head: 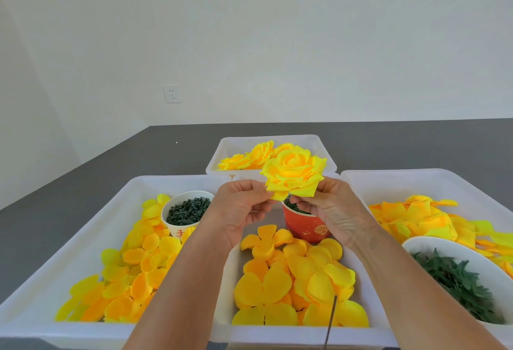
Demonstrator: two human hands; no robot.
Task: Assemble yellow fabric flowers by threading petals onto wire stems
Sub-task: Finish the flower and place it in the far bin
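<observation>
Forearms, two, bare, rising from the bottom edge of the frame toward centre. Bench point(83, 183): dark grey, spanning the middle band of the frame against a white wall.

Left tray point(91, 227), white plastic, lower left: loose yellow petals point(125, 280) heaped in it, plus a white paper cup point(186, 212) filled with small dark green pieces.

Right tray point(444, 183), white, at the right edge: flat yellow petal layers and a white bowl point(433, 247) of green leaf-shaped parts.

Centre tray point(224, 319), white, bottom centre: cupped petal sets point(294, 277) in yellow-orange; a red paper cup point(304, 224) stands at its far end, holding dark green bits.

Far tray point(222, 155), white, upper centre: finished yellow flowers point(249, 156) lying inside.

Assembled yellow flower point(294, 173): held up at frame centre, above the red cup, bloom facing the camera.

Left hand point(238, 208): thumb and fingertips pinching the lower left petal edge of the flower.

Right hand point(330, 208): fingers curled under the bloom, pinching at its base; exact contact is hidden by the petals.

Wire stem point(331, 322): thin dark rod, running from the bottom edge up over the centre tray, probably belonging to the held flower, though its upper part is hidden behind the right wrist.

Wall socket point(172, 94): white, upper left of the frame.
</observation>
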